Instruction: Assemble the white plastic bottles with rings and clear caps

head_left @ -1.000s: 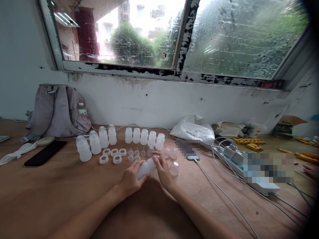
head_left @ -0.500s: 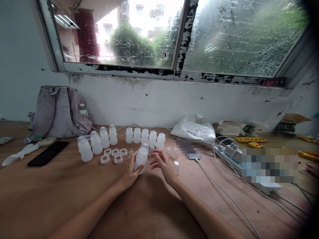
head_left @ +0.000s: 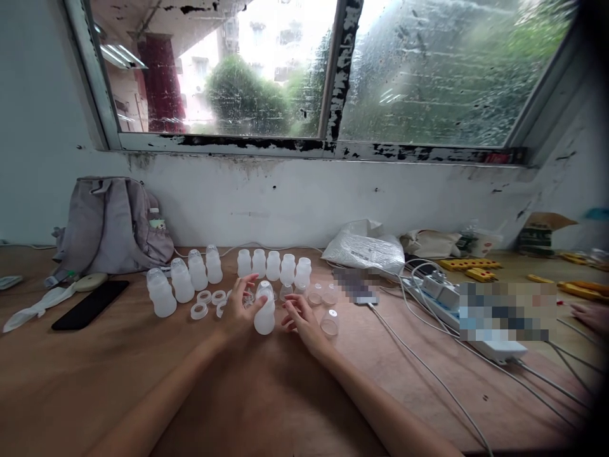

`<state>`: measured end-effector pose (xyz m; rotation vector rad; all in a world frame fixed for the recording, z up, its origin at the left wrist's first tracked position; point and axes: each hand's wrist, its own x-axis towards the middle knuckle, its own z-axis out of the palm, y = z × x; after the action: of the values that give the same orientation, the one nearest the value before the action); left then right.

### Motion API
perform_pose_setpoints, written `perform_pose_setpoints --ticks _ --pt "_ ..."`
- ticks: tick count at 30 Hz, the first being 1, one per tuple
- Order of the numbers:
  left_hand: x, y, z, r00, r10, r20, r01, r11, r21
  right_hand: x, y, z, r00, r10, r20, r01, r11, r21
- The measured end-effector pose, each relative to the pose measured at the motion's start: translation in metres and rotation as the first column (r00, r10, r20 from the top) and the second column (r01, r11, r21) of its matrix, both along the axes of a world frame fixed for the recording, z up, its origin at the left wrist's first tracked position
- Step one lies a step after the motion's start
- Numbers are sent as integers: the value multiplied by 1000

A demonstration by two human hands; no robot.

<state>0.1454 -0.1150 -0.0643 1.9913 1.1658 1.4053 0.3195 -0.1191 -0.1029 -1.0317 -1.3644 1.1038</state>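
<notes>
A frosted baby bottle with a clear cap stands upright on the table between my hands. My left hand is beside its left side, fingers spread, the thumb close to the bottle; whether it touches I cannot tell. To the right, my right hand holds nothing, its fingers loosely bent and apart. Several capped bottles stand in a slanting row at left. Bottles without caps line up behind my hands. White collar rings lie left of my left hand, partly hidden by it. Clear dome caps sit right of my right hand.
Toward the left are a black phone and a grey backpack. A silvery bag lies by the wall. On the right are a power strip, cables, yellow parts and another person's hand.
The bottle, earlier tilted in my left hand, now stands upright on the table. My left hand's fingers have opened away from it. My right hand has moved slightly lower and left.
</notes>
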Motion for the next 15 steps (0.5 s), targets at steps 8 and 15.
perform_pose_setpoints --ticks 8,15 --pt "-23 26 58 937 66 -343 -45 997 70 1 3 -6 999 -18 45 17 1000 26" --pt "-62 88 97 836 233 -496 -233 970 63 0 7 -10 993 -53 107 48 998 45"
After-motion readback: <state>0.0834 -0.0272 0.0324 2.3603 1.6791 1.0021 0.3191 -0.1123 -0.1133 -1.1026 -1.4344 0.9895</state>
